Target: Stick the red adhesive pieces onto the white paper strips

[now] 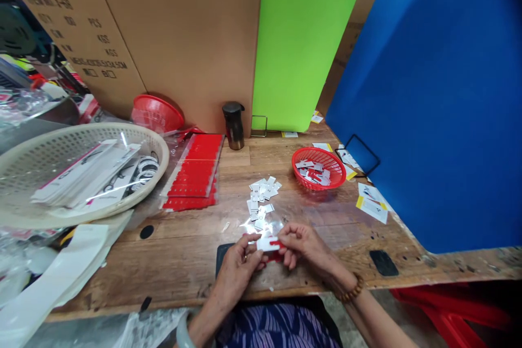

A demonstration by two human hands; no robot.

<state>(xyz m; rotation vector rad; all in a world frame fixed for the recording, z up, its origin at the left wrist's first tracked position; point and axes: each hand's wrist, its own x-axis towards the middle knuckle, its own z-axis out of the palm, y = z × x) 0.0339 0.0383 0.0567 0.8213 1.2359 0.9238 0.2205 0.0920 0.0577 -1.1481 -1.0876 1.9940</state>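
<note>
Close to the table's front edge, my left hand (240, 262) pinches a small white card (266, 244) between thumb and fingers. At the card's right end, my right hand (299, 243) is closed on a small red piece (279, 243) that touches the card; its exact shape is partly hidden by the fingers. More red shows just beneath the hands. Just beyond them lies a loose pile of small white cards (261, 198). A red basket (341, 178) at the back right holds white cards and red pieces.
Red sheets in clear plastic (194, 171) lie left of the pile, near a dark jug (234, 128). A large cream basket (162, 174) with packed goods stands at left. Cardboard (196, 38), a green board (302, 38) and a blue board (440, 119) wall off the back and right.
</note>
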